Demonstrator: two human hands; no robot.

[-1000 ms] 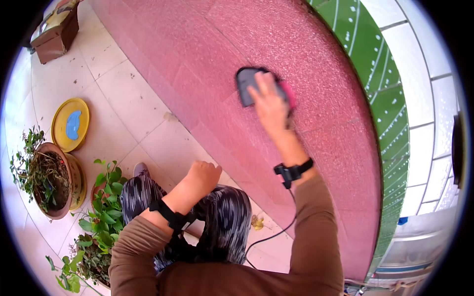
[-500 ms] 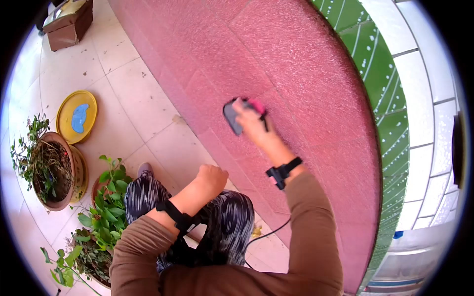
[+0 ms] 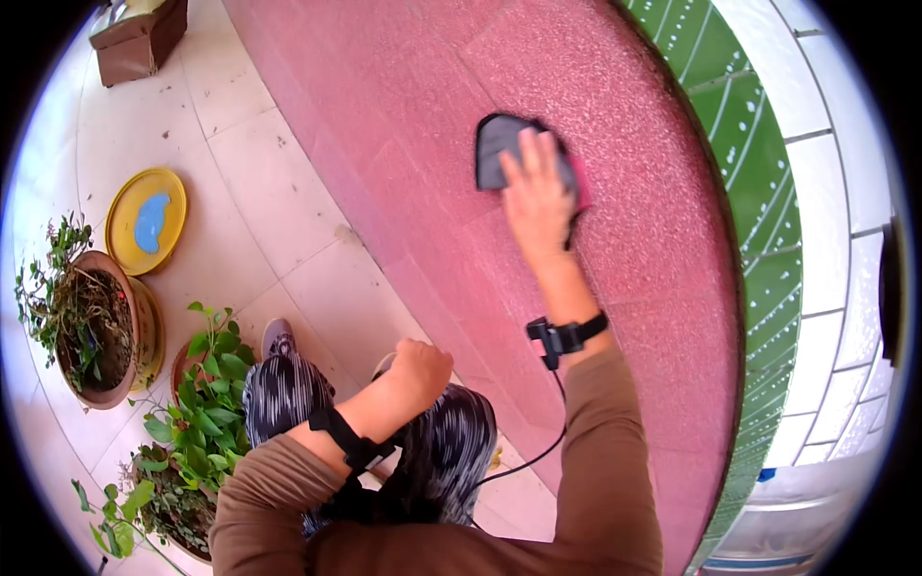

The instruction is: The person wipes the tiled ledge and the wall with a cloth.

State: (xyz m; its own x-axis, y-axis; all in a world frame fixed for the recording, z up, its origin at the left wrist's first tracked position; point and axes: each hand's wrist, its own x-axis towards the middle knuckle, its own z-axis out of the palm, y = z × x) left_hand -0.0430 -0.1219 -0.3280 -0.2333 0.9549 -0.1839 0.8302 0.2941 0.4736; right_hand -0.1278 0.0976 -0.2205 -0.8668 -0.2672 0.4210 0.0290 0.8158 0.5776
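My right hand [image 3: 540, 206] lies flat, fingers stretched out, on a grey cloth [image 3: 495, 154] with black edging and a pink part at its right side. Beneath the cloth is a red speckled stone ledge [image 3: 634, 230]. The palm hides part of the cloth. My left hand [image 3: 421, 372] is closed in a loose fist above my knee, with nothing showing in it. Each wrist wears a black strap; a black cable runs down from the right one.
Left on the tiled floor [image 3: 279, 211] stand a potted plant [image 3: 106, 336], a yellow dish [image 3: 173, 226] with a blue patch, and leafy plants [image 3: 216, 413]. A brown box [image 3: 134, 53] sits at the far left. Green tiles [image 3: 759, 173] and a white tiled wall [image 3: 821, 192] border the ledge.
My right hand and the cloth have slid forward and to the right over the ledge, and the cloth has turned. My left hand stays nearly where it was, still closed.
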